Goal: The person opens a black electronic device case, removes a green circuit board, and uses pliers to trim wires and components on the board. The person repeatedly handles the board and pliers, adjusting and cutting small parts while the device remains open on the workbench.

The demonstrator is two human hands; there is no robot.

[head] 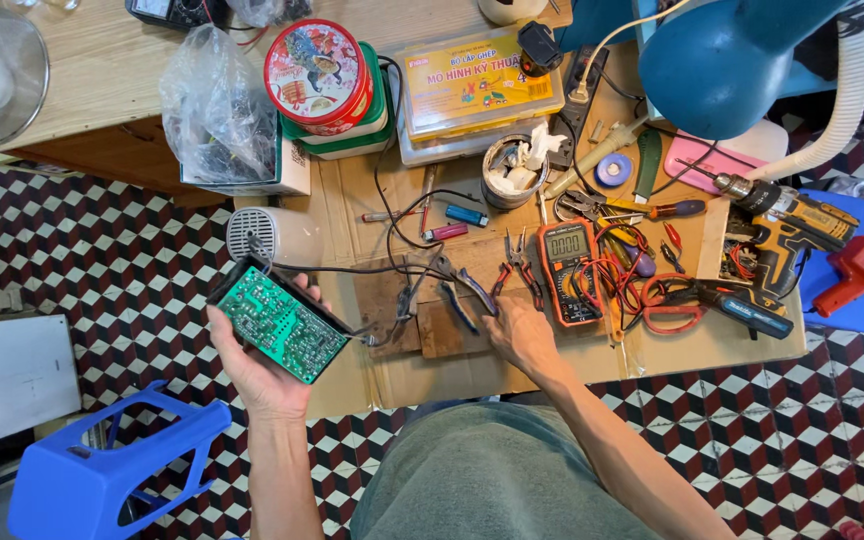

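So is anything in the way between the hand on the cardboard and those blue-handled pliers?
Nothing visible. The right hand already lies at the blue-handled pliers on the brown cardboard sheet. The left hand holds the green circuit board off to the side.

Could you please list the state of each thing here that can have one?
left hand: shut on circuit board
circuit board: held up, solder side showing
right hand: on the pliers
pliers: lying flat
multimeter: face up, display unreadable
round tin: lid on
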